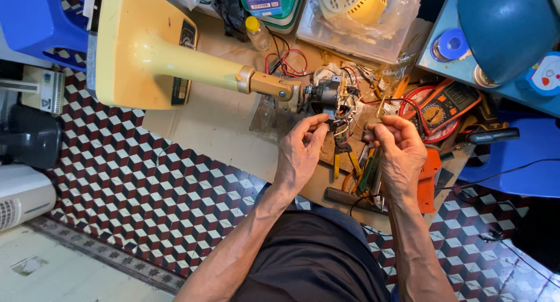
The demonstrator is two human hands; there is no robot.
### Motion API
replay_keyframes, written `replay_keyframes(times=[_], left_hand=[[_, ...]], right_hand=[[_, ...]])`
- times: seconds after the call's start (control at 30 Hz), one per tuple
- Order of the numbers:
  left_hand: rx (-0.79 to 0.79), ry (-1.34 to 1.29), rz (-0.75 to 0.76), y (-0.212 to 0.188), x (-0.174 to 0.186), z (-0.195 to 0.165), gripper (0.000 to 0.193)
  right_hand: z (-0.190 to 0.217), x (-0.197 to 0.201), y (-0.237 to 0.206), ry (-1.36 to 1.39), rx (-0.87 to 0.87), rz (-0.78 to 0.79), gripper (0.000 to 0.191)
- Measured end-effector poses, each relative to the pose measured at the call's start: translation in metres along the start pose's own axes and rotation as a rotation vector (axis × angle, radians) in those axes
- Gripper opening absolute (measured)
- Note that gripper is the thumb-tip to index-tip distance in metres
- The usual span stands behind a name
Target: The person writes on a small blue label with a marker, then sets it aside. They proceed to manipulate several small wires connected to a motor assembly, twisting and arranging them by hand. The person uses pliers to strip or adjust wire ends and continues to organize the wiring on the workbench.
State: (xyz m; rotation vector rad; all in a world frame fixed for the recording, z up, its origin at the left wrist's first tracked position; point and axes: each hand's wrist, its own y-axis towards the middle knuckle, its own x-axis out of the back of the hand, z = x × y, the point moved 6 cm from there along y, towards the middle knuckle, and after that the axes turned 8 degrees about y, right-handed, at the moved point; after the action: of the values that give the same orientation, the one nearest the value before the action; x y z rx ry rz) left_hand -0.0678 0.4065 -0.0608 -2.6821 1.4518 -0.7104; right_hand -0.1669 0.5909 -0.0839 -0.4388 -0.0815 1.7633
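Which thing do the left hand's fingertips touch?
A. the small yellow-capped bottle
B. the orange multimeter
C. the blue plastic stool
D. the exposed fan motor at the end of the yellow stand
D: the left hand pinches at the fan motor on the yellow stand.

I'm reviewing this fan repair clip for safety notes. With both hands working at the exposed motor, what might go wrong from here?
1. Loose red and black wires crowd the motor; the left hand at its edge might snag or pull one.
2. The right hand pinches a small part I cannot identify; dropped, it could vanish among the tools below.
3. The yellow fan stand lies tipped across the board and may shift if tugged.
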Motion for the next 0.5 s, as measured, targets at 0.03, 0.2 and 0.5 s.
replay_keyframes(times=[0.03, 0.2, 0.5], left_hand=[[0.015, 0.002, -0.002, -0.003, -0.005, 0.000, 0.028], [0.053, 0.056, -0.005, -0.012, -0.030, -0.002, 0.030], [0.160, 0.022, 0.062, -0.025, -0.049, 0.015, 0.033]], right_hand=[[-0.001, 0.004, 0.002, 0.018, -0.005, 0.015, 0.021], [-0.007, 0.013, 0.011, 0.102, -0.036, 0.074, 0.019], [-0.010, 0.010, 0.008, -0.203, -0.034, 0.193, 0.023]])
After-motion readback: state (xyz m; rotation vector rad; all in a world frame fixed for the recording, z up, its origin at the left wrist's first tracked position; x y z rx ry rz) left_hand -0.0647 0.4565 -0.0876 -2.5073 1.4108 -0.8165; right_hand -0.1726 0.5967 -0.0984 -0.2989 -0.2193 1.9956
